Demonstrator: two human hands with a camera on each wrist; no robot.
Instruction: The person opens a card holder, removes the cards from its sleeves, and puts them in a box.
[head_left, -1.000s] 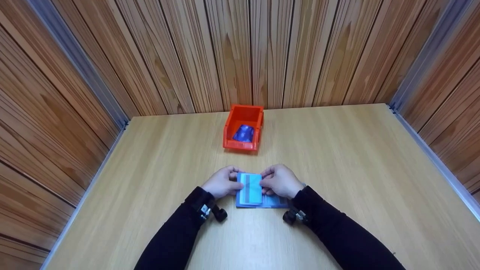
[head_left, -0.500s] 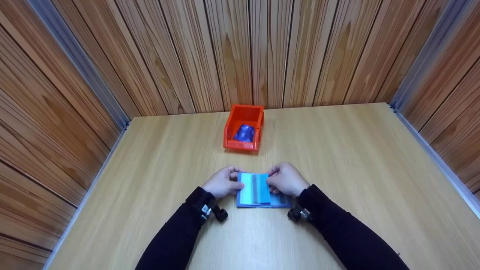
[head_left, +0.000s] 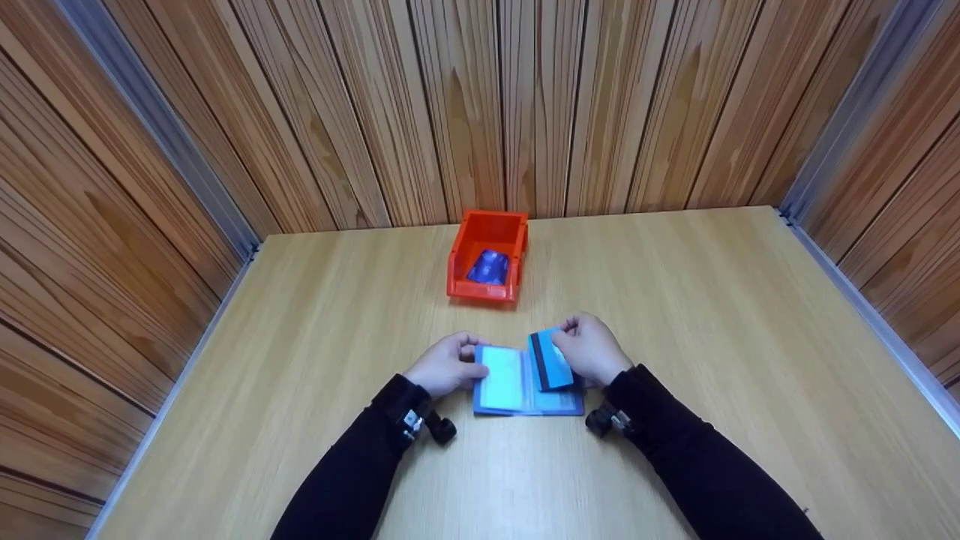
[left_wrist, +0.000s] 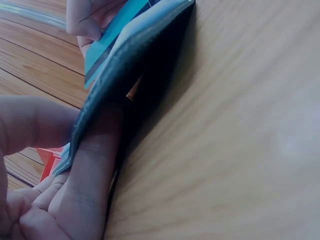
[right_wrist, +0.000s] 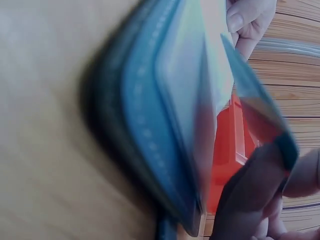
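A blue card holder (head_left: 501, 382) with pale plastic sleeves lies spread open on the table, its stitched edge (right_wrist: 145, 107) near in the right wrist view. My left hand (head_left: 444, 366) pinches its left side, thumb on top and a finger underneath. In my right hand (head_left: 592, 351), a blue bank card (head_left: 546, 367) with a dark stripe is pinched at its upper right. The card sits tilted over the right half of the holder. From the right wrist view, the card's lower part appears raised off the sleeves.
Beyond the hands, an orange-red bin (head_left: 486, 291) stands on the wooden table (head_left: 337, 315), holding a shiny purple-blue item (head_left: 489, 267). Wood-panelled walls (head_left: 480, 112) enclose the table at the back and both sides.
My right hand has moved right and away from me, drawing the card off the left sleeve to over the right half. The left hand keeps its place on the holder.
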